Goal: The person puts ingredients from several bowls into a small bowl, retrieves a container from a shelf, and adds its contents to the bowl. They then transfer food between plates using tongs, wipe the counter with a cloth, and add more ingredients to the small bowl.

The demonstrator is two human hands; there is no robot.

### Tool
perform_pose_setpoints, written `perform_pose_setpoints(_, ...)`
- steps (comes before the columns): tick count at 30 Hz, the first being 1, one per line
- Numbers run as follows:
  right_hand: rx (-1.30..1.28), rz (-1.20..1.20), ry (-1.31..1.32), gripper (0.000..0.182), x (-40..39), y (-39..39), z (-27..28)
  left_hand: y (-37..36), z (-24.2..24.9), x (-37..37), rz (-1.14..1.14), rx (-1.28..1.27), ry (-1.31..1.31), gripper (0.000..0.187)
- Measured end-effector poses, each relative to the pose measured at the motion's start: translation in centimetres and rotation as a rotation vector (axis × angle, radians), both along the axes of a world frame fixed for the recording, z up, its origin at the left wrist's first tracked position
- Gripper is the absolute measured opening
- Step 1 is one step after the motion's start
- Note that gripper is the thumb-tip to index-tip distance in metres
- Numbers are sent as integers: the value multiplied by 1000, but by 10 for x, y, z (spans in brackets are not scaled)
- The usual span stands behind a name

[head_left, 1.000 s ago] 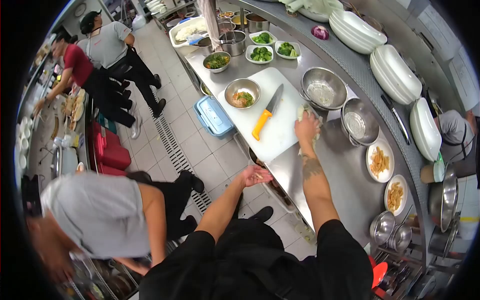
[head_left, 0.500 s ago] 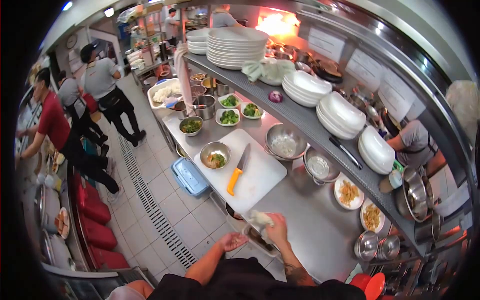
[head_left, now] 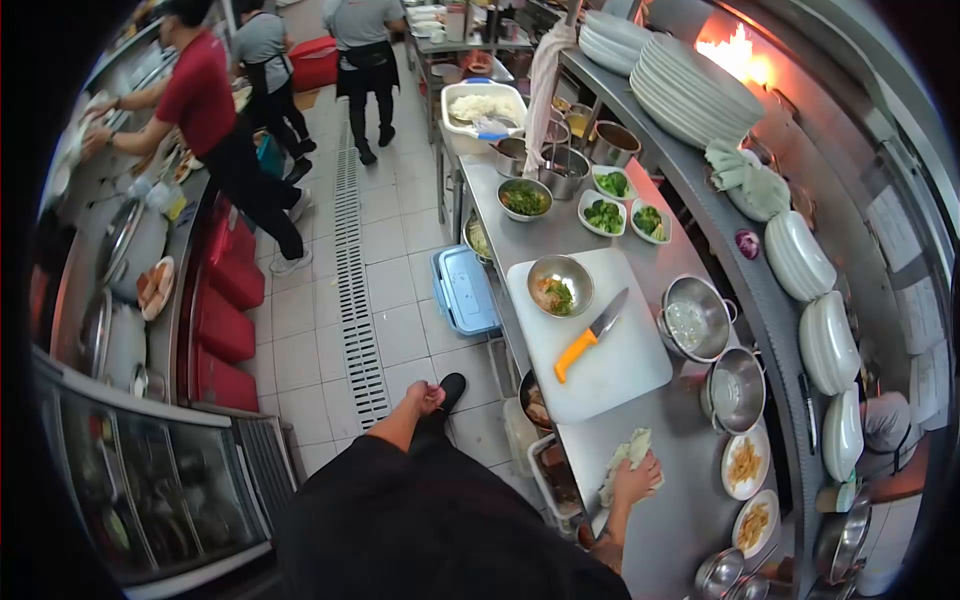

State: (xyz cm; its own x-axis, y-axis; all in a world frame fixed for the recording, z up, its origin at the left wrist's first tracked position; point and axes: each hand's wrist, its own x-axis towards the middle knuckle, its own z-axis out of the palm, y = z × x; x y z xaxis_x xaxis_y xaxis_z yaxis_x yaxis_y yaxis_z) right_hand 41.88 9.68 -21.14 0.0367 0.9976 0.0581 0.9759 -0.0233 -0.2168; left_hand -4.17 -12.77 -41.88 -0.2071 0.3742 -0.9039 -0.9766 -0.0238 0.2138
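Note:
My right hand presses a pale crumpled cloth onto the steel counter, near its front edge. Its fingers are closed over the cloth. Away from the counter, my left hand hangs above the floor with its fingers curled in and nothing visible in them. Beyond the cloth lies a white cutting board. On the board are an orange-handled knife and a steel bowl with chopped food and greens inside.
Two steel colanders or bowls and plates of yellowish food stand right of the board. Greens fill small dishes behind it. A shelf holds white plates. Below stands a blue-lidded bin. A person in red works at left; flames burn behind.
My view has turned left and down. My right hand has lowered the cloth and spread it against the counter. My left hand has drawn away, its fingers now curled.

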Motion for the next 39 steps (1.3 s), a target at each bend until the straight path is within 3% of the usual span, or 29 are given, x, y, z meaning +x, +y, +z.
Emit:
perform_pose_setpoints(3, 82, -86, -75, 60, -10, -2, -7, 29, -3, -57, 60, -123, 50, 29)
perform_pose_setpoints(9, 114, -454, -155, 56, -48, 12, -11, 107, 19, -151, 84, 2, 118, 31)
perform_pose_setpoints(12, 65, -554, -182, 54, -60, 14, -7, 117, 38, -191, -48, 172, 249, 40)
perform_pose_setpoints(15, 19, -612, -184, 53, -73, 17, 3, 113, 45, -219, 14, 190, 188, 44)
perform_pose_setpoints(17, 10, -648, -152, 54, -72, 18, -3, 101, 11, -233, -6, 137, 181, 43)
perform_pose_setpoints(21, -60, -687, -132, 58, -78, 24, 1, 63, -16, -229, -49, -107, 123, 28)
perform_pose_setpoints(25, 70, -613, -275, 58, -98, 8, 42, 38, -9, -220, -32, -80, 40, 19)
perform_pose_setpoints(27, 542, -333, -291, 53, -126, -10, 83, 31, -10, -221, -46, -62, 77, 19)
perform_pose_setpoints(28, 529, -303, -298, 53, -146, -13, 87, 25, -15, -224, -26, -35, 62, 20)
perform_pose_setpoints(30, 551, 53, 250, 44, -200, -14, 102, 11, -11, -229, 14, -33, 73, 19)
perform_pose_setpoints(32, 200, 178, 917, 32, -288, -8, 85, 1, 11, -231, 88, -21, 114, 17)
perform_pose_setpoints(33, -52, 378, 1202, 29, -328, 0, 75, -1, 19, -239, 106, 10, 117, 17)
perform_pose_setpoints(35, -320, 653, 1184, 19, -408, 3, 104, -7, 39, -252, 121, 39, 103, 20)
perform_pose_setpoints(36, -325, 667, 1209, 19, -437, 11, 120, -7, 52, -264, 126, 105, 120, 20)
perform_pose_setpoints(38, -234, 1112, 923, 13, -489, 22, 147, -10, 80, -292, 184, 218, 155, 23)
perform_pose_setpoints(39, -217, 1128, 927, 13, -511, 25, 146, -13, 87, -305, 240, 236, 154, 24)
